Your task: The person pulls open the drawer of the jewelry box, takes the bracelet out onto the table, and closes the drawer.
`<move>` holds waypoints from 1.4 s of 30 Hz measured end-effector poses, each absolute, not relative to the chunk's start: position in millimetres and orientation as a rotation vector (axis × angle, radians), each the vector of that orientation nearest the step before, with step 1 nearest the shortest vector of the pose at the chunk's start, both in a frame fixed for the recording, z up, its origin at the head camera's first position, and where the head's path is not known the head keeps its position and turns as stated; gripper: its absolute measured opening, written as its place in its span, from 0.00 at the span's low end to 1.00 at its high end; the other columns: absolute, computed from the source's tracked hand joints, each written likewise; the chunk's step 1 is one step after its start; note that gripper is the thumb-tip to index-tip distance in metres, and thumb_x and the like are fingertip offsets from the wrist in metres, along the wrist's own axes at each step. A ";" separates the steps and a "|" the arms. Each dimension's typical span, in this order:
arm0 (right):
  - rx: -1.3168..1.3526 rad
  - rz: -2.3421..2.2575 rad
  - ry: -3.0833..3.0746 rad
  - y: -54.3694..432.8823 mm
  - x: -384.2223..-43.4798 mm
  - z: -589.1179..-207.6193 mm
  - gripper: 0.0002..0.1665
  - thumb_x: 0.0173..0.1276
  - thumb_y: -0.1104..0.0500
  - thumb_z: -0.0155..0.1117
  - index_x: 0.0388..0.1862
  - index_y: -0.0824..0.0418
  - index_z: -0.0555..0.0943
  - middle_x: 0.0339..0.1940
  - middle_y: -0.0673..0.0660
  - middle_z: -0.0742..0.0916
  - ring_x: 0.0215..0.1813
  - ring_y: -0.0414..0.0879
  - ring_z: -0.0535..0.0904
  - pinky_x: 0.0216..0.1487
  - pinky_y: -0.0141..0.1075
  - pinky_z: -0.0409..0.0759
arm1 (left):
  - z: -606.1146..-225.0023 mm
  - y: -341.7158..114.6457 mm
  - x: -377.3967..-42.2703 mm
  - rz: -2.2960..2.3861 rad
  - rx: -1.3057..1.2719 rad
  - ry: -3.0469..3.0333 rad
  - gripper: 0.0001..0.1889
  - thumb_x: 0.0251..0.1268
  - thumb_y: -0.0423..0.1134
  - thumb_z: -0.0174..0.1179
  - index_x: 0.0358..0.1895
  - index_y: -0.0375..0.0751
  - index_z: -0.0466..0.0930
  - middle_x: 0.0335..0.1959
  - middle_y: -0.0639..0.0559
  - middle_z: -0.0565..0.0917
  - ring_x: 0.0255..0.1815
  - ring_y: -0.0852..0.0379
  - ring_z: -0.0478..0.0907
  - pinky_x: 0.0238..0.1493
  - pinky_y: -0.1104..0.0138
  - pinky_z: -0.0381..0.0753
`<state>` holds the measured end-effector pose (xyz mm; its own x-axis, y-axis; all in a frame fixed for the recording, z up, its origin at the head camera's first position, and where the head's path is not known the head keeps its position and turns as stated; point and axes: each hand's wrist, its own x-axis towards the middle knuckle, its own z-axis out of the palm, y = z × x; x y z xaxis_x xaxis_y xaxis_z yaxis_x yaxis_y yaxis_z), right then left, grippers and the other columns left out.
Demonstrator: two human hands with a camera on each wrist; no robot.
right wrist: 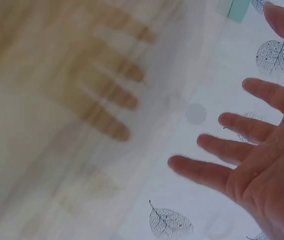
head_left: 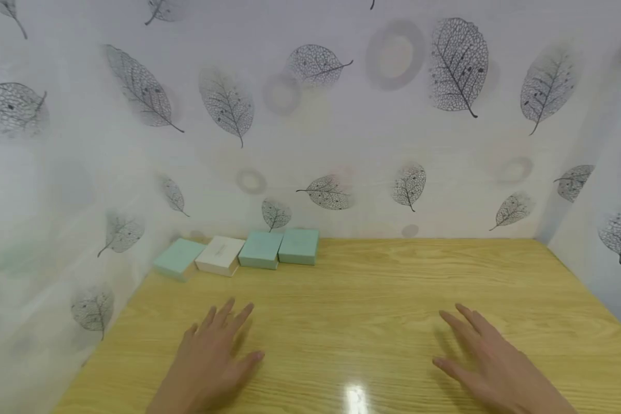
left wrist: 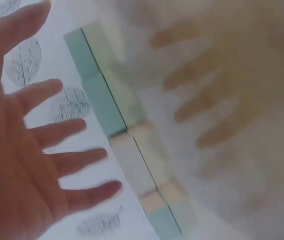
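My left hand (head_left: 212, 356) is over the front left of the table with its fingers spread, holding nothing. On the right side, my right hand (head_left: 497, 362) hovers the same way, fingers extended and apart from any object. Beyond the left hand, a row of small flat boxes lies at the back left: a pale green box (head_left: 179, 258), a cream box (head_left: 220, 255), a teal box (head_left: 261, 249) and another teal box (head_left: 299, 246). In the left wrist view, the spread left hand (left wrist: 27, 150) appears beside that row. The right wrist view has the open right hand (right wrist: 262, 160).
The wood-grain table (head_left: 372, 310) is glossy and mirrors the hands. A pale wall covering (head_left: 341, 138) with dark leaf prints rises along its back edge and both sides. A bright light reflection (head_left: 355, 398) shows near the front.
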<state>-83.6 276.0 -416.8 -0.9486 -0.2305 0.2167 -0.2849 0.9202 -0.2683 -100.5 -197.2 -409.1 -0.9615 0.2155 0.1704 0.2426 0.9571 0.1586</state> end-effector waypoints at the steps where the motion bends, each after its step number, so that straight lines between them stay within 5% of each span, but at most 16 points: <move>1: 0.416 0.475 -2.890 274.1 -85.5 -415.7 0.44 0.65 0.32 0.69 0.74 0.52 0.72 0.74 0.66 0.73 0.66 0.68 0.77 0.52 0.67 0.80 | -407.2 -194.8 -105.7 -0.282 -0.384 -2.952 0.38 0.65 0.66 0.61 0.76 0.56 0.69 0.76 0.41 0.71 0.73 0.31 0.70 0.61 0.30 0.72; 10: 0.644 0.345 -2.761 258.8 -107.0 -418.6 0.21 0.63 0.49 0.76 0.54 0.55 0.87 0.51 0.50 0.89 0.46 0.47 0.88 0.45 0.44 0.88 | -397.9 -174.5 -166.0 -0.412 -0.714 -2.797 0.22 0.69 0.45 0.66 0.63 0.44 0.81 0.66 0.41 0.81 0.62 0.40 0.81 0.57 0.41 0.82; 15: 0.773 0.293 -2.648 254.9 -115.8 -421.1 0.17 0.58 0.56 0.78 0.48 0.54 0.88 0.42 0.45 0.90 0.39 0.41 0.87 0.39 0.36 0.87 | -401.6 -161.4 -197.3 -0.463 -0.802 -2.750 0.18 0.71 0.41 0.65 0.61 0.42 0.83 0.62 0.42 0.83 0.61 0.42 0.82 0.60 0.48 0.83; 22: 0.906 0.312 -2.597 245.0 -120.8 -422.3 0.16 0.58 0.59 0.77 0.46 0.56 0.88 0.39 0.47 0.90 0.35 0.39 0.86 0.35 0.34 0.87 | -406.2 -151.1 -227.0 -0.493 -0.897 -2.696 0.19 0.68 0.39 0.66 0.60 0.38 0.83 0.62 0.38 0.83 0.61 0.40 0.82 0.61 0.48 0.83; 29: 0.936 0.305 -2.588 240.9 -125.3 -421.4 0.15 0.58 0.59 0.77 0.46 0.57 0.88 0.38 0.48 0.91 0.33 0.38 0.85 0.31 0.33 0.85 | -410.5 -136.1 -247.8 -0.419 -0.856 -2.815 0.23 0.72 0.43 0.63 0.67 0.47 0.78 0.72 0.37 0.74 0.65 0.34 0.78 0.59 0.38 0.80; 42: 0.931 0.340 -2.661 232.7 -127.8 -417.6 0.14 0.60 0.60 0.76 0.45 0.59 0.88 0.38 0.51 0.91 0.34 0.41 0.86 0.33 0.33 0.86 | -401.2 -122.6 -248.1 -0.058 -0.750 -3.040 0.32 0.74 0.47 0.59 0.78 0.49 0.64 0.78 0.43 0.68 0.76 0.38 0.67 0.71 0.38 0.71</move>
<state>-127.8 232.7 -417.6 -0.7448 -0.5648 0.3553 -0.6360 0.7620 -0.1220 -248.1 -122.6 -401.2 -0.8851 0.4649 0.0183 0.4653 0.8845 0.0336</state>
